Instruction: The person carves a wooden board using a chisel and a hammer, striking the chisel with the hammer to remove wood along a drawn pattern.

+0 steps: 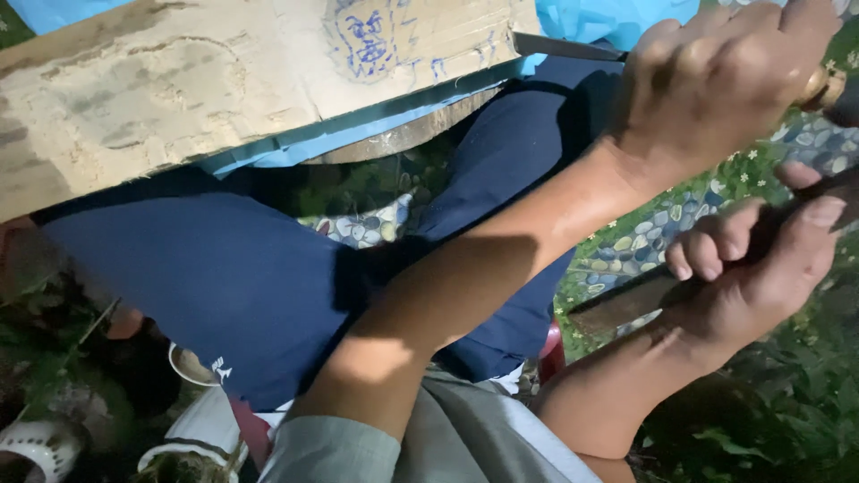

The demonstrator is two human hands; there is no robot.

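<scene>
My left hand [716, 80] is at the upper right, closed around a tool handle with a brass collar [821, 88]; the rest of that tool runs out of view. Below it my right hand [761, 268] grips a long, dark, flat blade-like piece [617, 309] that slants down to the left. The two hands are close together but do not touch. My left forearm crosses over navy trousers [224, 277]. A rough wooden board [179, 80] with blue scribbles lies across the top left, over a light blue sheet [608, 18]. A thin grey metal strip [559, 46] shows at the board's right end.
A pebble-patterned mat [644, 237] with green edging lies on the ground under the hands. Green plants [787, 402] fill the lower right. White pots [36, 443] sit at the bottom left. A red seat edge [552, 351] shows beside the trousers.
</scene>
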